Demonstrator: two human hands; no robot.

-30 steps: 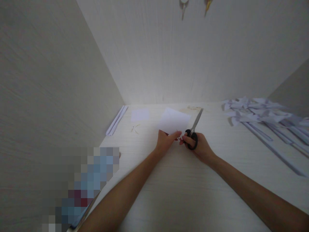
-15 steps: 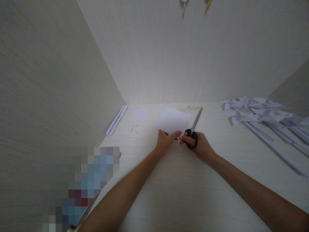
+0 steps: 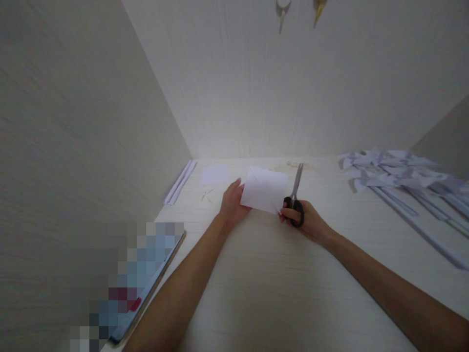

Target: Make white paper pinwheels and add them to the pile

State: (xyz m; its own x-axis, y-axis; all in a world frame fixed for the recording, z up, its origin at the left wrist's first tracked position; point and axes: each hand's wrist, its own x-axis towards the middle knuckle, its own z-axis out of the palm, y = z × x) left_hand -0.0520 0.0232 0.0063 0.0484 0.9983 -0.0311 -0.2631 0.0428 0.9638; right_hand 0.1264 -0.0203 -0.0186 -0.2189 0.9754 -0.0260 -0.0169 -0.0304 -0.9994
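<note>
In my right hand (image 3: 309, 220) is a pair of scissors (image 3: 297, 181) with black handles, blades pointing up and away from me and nearly together. The fingertips of that hand are at the lower right corner of a white paper square (image 3: 264, 190). My left hand (image 3: 233, 208) holds the square by its left edge, with the fingers partly hidden behind it and the thumb raised beside it. Crease lines run across the paper near its upper left and lower right corners.
Several paper pinwheels (image 3: 399, 171) with long paper sticks lie at the right. At the left are rolled paper sticks (image 3: 181, 182), a flat white sheet (image 3: 214, 174) and thin pins (image 3: 207, 194). A partly blurred-out flat device (image 3: 146, 288) stands at the lower left.
My left hand has moved left, from the paper's near edge to its left edge. The paper is tilted up more toward me. My right hand still has the scissors.
</note>
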